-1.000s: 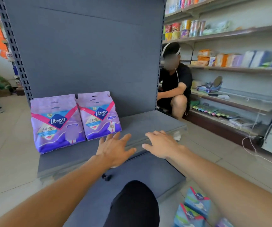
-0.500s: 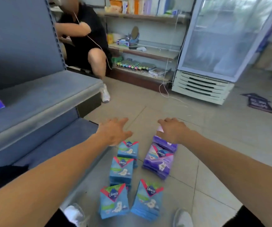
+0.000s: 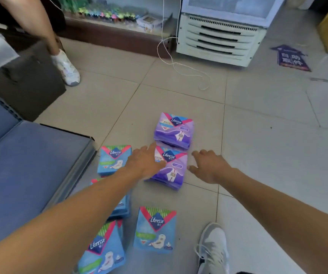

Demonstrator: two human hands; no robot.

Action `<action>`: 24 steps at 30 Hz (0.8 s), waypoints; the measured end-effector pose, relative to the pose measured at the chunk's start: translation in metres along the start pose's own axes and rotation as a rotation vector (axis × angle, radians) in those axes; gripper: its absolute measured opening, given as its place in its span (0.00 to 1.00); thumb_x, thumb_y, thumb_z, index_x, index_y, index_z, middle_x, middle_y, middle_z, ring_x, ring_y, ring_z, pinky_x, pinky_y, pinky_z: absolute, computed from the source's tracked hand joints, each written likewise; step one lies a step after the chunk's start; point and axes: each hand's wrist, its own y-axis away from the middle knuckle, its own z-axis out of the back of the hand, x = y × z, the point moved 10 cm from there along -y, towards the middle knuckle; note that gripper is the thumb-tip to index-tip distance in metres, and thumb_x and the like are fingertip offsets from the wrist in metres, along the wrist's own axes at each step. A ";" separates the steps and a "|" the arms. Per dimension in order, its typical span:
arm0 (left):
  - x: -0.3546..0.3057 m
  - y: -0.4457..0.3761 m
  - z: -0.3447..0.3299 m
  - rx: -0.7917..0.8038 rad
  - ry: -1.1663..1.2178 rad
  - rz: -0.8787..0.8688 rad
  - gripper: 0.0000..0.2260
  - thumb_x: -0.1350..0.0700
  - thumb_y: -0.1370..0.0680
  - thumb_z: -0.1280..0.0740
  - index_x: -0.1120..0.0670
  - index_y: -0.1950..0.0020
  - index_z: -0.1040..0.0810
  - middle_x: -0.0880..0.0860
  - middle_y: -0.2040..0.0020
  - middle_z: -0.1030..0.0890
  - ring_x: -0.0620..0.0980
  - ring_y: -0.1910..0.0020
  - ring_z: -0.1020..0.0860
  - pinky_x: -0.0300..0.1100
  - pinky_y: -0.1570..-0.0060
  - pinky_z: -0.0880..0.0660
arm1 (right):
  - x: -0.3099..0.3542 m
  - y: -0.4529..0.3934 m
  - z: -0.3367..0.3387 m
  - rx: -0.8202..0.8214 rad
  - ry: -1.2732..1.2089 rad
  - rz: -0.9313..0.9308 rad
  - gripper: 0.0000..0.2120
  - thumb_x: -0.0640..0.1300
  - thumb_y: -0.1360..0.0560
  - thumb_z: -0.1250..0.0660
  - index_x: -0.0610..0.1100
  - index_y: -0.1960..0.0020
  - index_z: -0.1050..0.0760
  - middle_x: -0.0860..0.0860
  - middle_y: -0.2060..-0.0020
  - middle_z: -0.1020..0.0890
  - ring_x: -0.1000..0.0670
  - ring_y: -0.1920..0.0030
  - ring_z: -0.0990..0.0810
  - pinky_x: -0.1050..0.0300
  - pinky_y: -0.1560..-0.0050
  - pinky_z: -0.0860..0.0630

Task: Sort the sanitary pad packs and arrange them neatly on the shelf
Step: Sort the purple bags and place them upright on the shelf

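Two purple Libresse pad packs lie on the tiled floor: a near purple pack (image 3: 172, 169) and a far purple pack (image 3: 174, 130) just beyond it. Several blue packs lie to their left and nearer me, among them an upper blue pack (image 3: 112, 160) and a front blue pack (image 3: 155, 230). My left hand (image 3: 144, 163) reaches over the near purple pack's left edge with fingers spread. My right hand (image 3: 208, 167) hovers at that pack's right edge, fingers relaxed. Neither hand holds anything. The grey-blue shelf (image 3: 20, 165) lies at the left.
Another person's leg and white shoe (image 3: 66, 68) stand at the upper left beside a dark shelf end. A white fridge base (image 3: 220, 40) and a loose white cable (image 3: 187, 68) are ahead. My own grey shoe (image 3: 212, 248) is at the bottom.
My view swung from the shelf with two purple packs down to the floor. Both hands dropped toward the near purple pack and now flank it.
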 end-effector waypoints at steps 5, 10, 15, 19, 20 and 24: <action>0.016 -0.072 -0.072 0.090 0.075 0.146 0.40 0.38 0.27 0.31 0.52 0.24 0.46 0.58 0.31 0.34 0.60 0.32 0.33 0.52 0.35 0.33 | -0.031 -0.067 -0.055 0.069 -0.029 -0.035 0.28 0.61 0.21 0.43 0.47 0.27 0.40 0.47 0.33 0.29 0.45 0.34 0.30 0.48 0.38 0.29; 0.040 -0.113 -0.111 0.053 0.180 0.319 0.49 0.40 0.31 0.26 0.54 0.23 0.53 0.61 0.32 0.34 0.63 0.33 0.33 0.54 0.35 0.31 | -0.057 -0.150 -0.047 -0.033 -0.288 -0.129 0.27 0.60 0.22 0.39 0.44 0.31 0.38 0.45 0.38 0.26 0.45 0.39 0.25 0.49 0.41 0.24; 0.051 -0.122 -0.115 0.021 0.245 0.405 0.44 0.42 0.37 0.20 0.55 0.32 0.42 0.59 0.39 0.28 0.61 0.39 0.26 0.51 0.44 0.26 | -0.064 -0.212 -0.024 -0.156 -0.423 -0.220 0.32 0.56 0.23 0.37 0.39 0.27 0.42 0.37 0.37 0.30 0.36 0.38 0.28 0.46 0.40 0.28; 0.055 -0.118 -0.113 0.020 0.287 0.396 0.36 0.43 0.36 0.20 0.54 0.39 0.37 0.54 0.44 0.27 0.55 0.43 0.24 0.43 0.56 0.30 | -0.062 -0.240 -0.029 -0.156 -0.641 -0.324 0.41 0.64 0.26 0.36 0.40 0.25 0.46 0.39 0.34 0.32 0.38 0.36 0.28 0.47 0.39 0.29; 0.058 -0.118 -0.116 0.020 0.361 0.392 0.34 0.44 0.37 0.19 0.53 0.42 0.34 0.52 0.46 0.24 0.54 0.46 0.22 0.43 0.57 0.29 | -0.061 -0.244 -0.033 -0.159 -0.677 -0.343 0.44 0.65 0.27 0.34 0.40 0.24 0.48 0.38 0.34 0.31 0.38 0.36 0.28 0.48 0.40 0.29; 0.066 -0.122 -0.137 0.064 0.719 0.375 0.33 0.51 0.46 0.16 0.54 0.46 0.26 0.50 0.52 0.16 0.50 0.53 0.18 0.52 0.51 0.19 | -0.065 -0.256 -0.048 -0.241 -0.788 -0.426 0.54 0.65 0.33 0.27 0.41 0.24 0.54 0.39 0.36 0.28 0.37 0.36 0.28 0.46 0.42 0.27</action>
